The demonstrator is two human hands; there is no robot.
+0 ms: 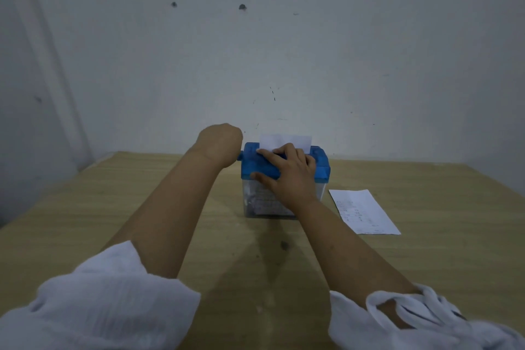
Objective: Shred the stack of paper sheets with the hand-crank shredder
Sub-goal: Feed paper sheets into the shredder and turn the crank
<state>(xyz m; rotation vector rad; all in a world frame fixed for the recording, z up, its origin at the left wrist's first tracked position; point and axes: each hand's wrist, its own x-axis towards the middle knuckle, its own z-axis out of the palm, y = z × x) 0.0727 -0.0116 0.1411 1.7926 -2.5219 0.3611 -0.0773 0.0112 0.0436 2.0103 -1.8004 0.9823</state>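
Observation:
A small shredder with a blue lid and a clear bin holding shreds stands at the table's far middle. A white sheet sticks upright out of the lid's slot. My right hand lies flat across the blue lid, fingers spread, pressing it down. My left hand is at the shredder's left side, fist closed around the crank, which is mostly hidden behind it. The remaining paper sheets lie flat on the table to the right of the shredder.
The wooden table runs up to a pale wall just behind the shredder. White sleeves cover both upper arms at the bottom of the view.

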